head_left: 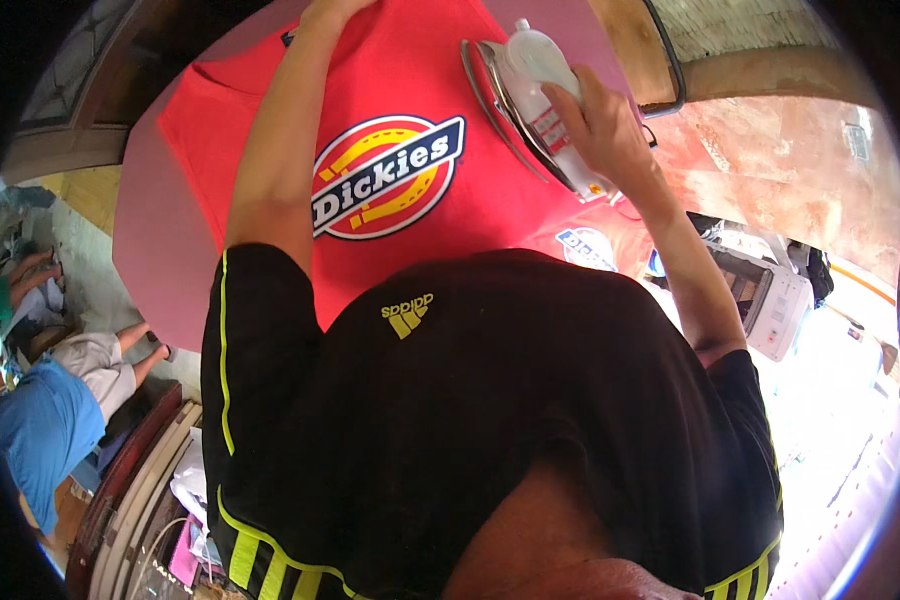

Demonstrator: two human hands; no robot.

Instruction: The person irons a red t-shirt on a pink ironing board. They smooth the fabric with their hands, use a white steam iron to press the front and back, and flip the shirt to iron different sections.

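Left arm [278, 165] stretched forward; right forearm [692, 262] angled inward, fingers [592, 90] curled.

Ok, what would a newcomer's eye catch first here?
Probably the bright red shirt, spread on the pink surface at the top centre, with its large logo. Next, the white iron in the right hand, upper right. The black top fills the lower middle.

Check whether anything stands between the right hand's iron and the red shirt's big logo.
Nothing visible stands in the way: only the red shirt separates the iron from the big logo. The left arm lies beyond the logo.
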